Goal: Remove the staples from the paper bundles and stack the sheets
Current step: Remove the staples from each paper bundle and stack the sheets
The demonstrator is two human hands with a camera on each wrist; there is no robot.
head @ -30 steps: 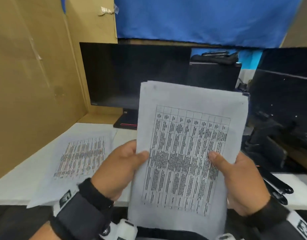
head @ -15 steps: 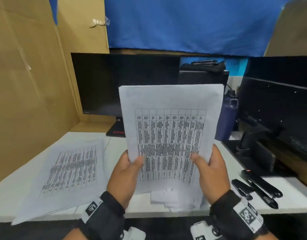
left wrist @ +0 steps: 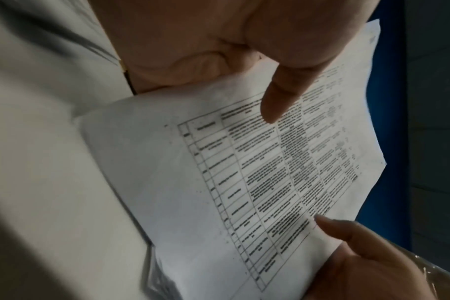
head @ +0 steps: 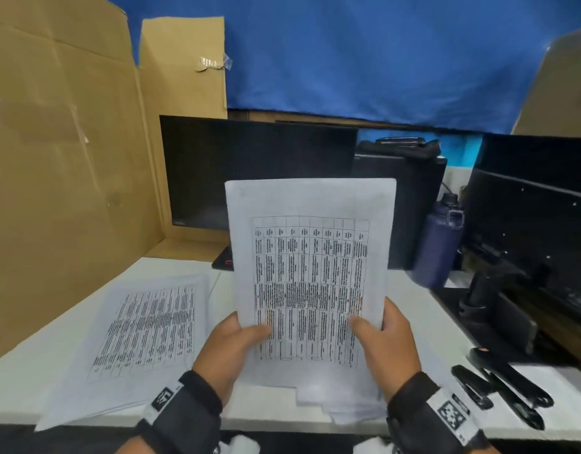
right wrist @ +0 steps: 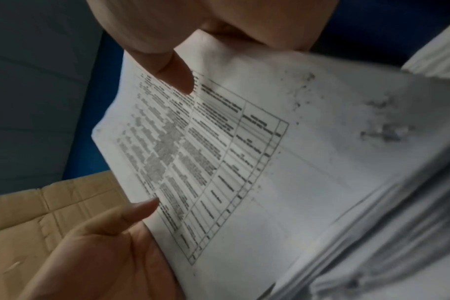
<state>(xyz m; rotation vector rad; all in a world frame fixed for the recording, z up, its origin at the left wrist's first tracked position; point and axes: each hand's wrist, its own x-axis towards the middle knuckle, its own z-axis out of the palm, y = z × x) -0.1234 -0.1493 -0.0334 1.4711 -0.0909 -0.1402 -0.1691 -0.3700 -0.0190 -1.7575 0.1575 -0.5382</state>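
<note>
both hands, the left hand (head: 228, 347) and right hand (head: 385, 344), keep a tight thumb grip on the paper bundle (head: 310, 257), now lifted straighter above the desk (head: 266, 404), likely squaring it for the stack (head: 142, 329).

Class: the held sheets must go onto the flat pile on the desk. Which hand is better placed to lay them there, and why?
Left hand: the flat pile of printed sheets lies on its side; the right hand would have to cross over.
</note>
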